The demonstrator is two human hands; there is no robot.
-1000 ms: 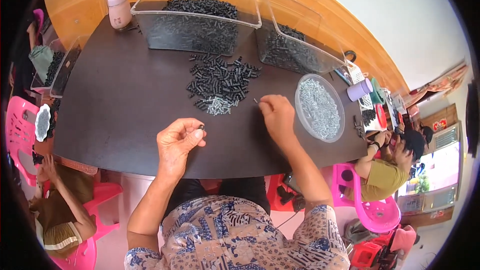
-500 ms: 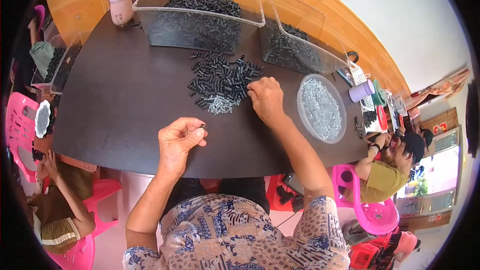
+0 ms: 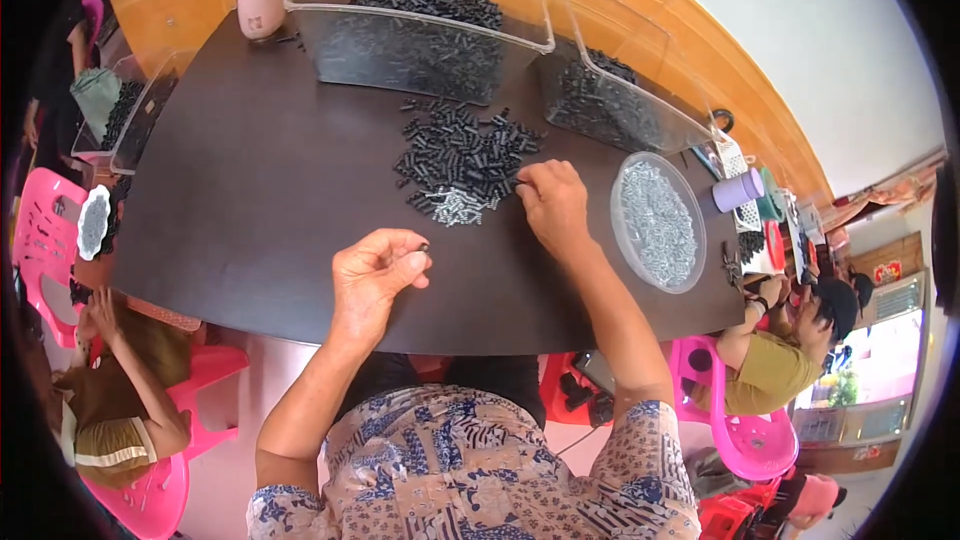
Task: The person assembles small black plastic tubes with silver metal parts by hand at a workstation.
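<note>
My left hand (image 3: 378,280) is raised over the near part of the dark table. Its thumb and fingers pinch a small black plastic piece (image 3: 424,248), mostly covered by the fingertips. My right hand (image 3: 556,205) is at the right edge of a heap of short black plastic pieces (image 3: 465,145), fingers drawn together. Whatever those fingertips hold, if anything, is hidden. A small cluster of shiny silver metal pieces (image 3: 458,206) lies against the heap's near side, between my two hands.
Two clear bins, a large one (image 3: 420,70) and another (image 3: 640,90), hold black pieces behind the heap. Right stands a round clear tub (image 3: 618,240) of silver pieces, beside a lilac cup (image 3: 738,190). A pink bottle (image 3: 260,0) is far left. People sit at both sides.
The whole view has shifted a little, so the table's things appear farther right. Both hands keep nearly the same pose and place relative to the heap.
</note>
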